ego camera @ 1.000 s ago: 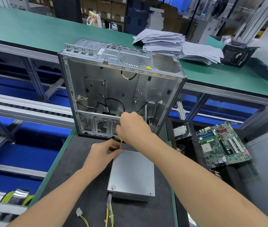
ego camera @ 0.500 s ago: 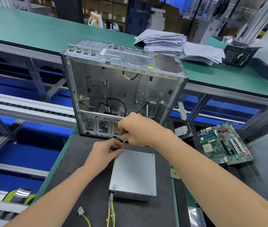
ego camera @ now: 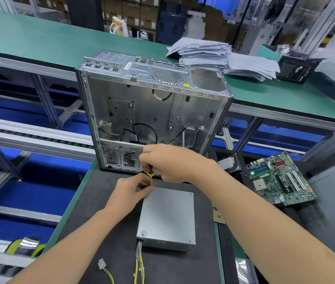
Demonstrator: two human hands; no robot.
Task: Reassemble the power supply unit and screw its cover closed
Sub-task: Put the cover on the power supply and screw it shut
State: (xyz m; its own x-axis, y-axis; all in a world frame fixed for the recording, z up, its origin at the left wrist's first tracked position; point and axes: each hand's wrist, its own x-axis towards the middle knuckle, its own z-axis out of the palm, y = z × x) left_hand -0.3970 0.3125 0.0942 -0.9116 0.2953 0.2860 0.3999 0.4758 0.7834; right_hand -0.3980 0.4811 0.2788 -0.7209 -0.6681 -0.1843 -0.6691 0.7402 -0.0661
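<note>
A grey metal power supply unit point(ego camera: 168, 218) lies flat on the black mat, its cover on top, with yellow and other wires point(ego camera: 138, 261) leaving its near edge. My right hand point(ego camera: 168, 162) grips a screwdriver point(ego camera: 150, 177) with a yellow and black handle, held upright over the unit's far left corner. My left hand point(ego camera: 131, 188) pinches the screwdriver's shaft low down at that corner. The tip and any screw are hidden by my fingers.
An empty open computer case point(ego camera: 152, 111) stands upright just behind the unit. A green motherboard point(ego camera: 281, 181) lies on the right, beside a grey panel point(ego camera: 334, 201). Stacked papers point(ego camera: 213, 54) sit on the green bench behind. A white connector point(ego camera: 101, 264) lies at the mat's near edge.
My right hand has turned around the screwdriver handle and shifted slightly right; more of the yellow handle shows. My left hand stays at the corner. The unit has not moved.
</note>
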